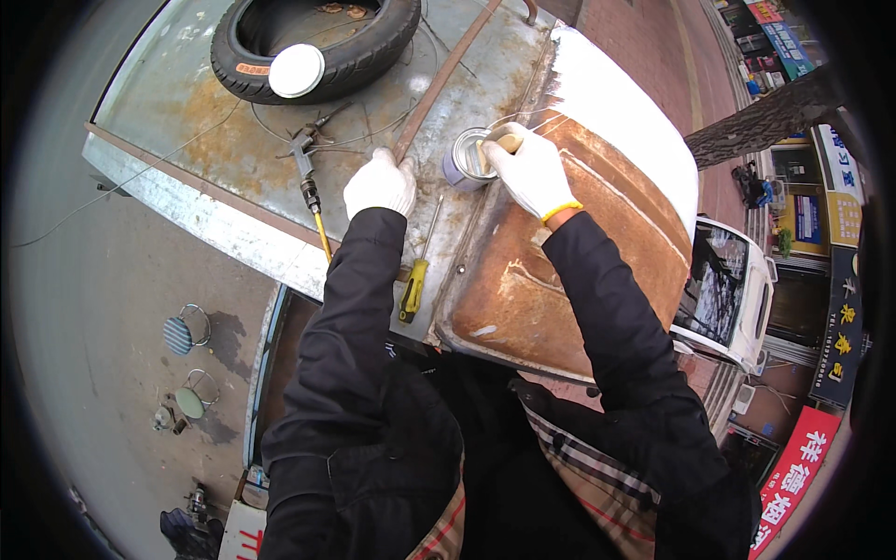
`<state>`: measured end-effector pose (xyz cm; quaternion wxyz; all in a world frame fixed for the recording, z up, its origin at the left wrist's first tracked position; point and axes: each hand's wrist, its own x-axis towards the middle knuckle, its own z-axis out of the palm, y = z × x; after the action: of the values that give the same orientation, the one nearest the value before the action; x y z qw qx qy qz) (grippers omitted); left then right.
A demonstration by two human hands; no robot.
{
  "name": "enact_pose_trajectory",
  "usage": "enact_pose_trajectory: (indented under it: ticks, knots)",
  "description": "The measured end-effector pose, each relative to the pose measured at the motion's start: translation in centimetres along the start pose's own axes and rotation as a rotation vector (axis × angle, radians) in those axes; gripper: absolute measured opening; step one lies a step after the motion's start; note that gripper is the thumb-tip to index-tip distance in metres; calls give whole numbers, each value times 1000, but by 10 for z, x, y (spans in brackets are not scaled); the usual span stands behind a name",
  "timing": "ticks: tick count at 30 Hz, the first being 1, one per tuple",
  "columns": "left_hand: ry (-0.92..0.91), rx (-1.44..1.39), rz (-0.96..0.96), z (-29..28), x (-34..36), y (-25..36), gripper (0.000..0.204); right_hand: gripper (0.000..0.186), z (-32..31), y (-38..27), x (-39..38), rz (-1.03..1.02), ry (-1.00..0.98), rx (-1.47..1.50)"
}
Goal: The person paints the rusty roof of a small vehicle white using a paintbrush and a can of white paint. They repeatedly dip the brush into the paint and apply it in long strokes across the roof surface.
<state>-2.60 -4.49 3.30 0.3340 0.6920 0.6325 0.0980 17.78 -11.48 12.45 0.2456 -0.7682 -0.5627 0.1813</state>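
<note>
1. Your right hand (pixel 534 168), white glove with a yellow cuff, is grasping a brush (pixel 510 142) by its tan handle, tilted over the mouth of the open paint can (pixel 455 172).
2. Your left hand (pixel 381 183), also gloved, has its fingers curled in at the lower end of the rusty strip (pixel 443 82). Can't tell if it's gripping that or just resting there.
3. The can sits between your hands, right by the seam. The screwdriver (pixel 413 291) lies just below it, yellow handle toward you and shaft pointing up at the gap, so kinda in the way.
4. Rusty panel (pixel 569 261) is under your right forearm, with white paint (pixel 630 103) over the far part.
5. Off to your left there's a gun-shaped tool (pixel 304 159) on a yellow hose (pixel 324 233), close to that hand. Past it, a tire (pixel 373 63) hogs the sheet metal, with a white round lid (pixel 297 71) on it.
6. Further out: two stools (pixel 179 334) at left, tree trunk (pixel 775 117) and white vehicle (pixel 723 289) at right.
</note>
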Motion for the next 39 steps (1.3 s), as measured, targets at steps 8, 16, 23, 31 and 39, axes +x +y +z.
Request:
enact_pose_trajectory:
  ticks: [8, 16, 23, 31, 39]
  knots:
    - [30, 9, 12, 1, -1, 1, 45, 24, -7, 13, -5, 130, 3, 338]
    - [34, 31, 9, 0, -4, 1, 43, 22, -5, 8, -11, 129, 43, 327]
    - [22, 30, 4, -4, -5, 6, 43, 21, -43, 10, -33, 211, 109, 501]
    - [29, 48, 16, 0, -2, 4, 42, 20, -52, 32, -43, 372, 139, 727]
    - [23, 55, 16, -1, -3, 2, 43, 18, -66, 27, -50, 340, 213, 690]
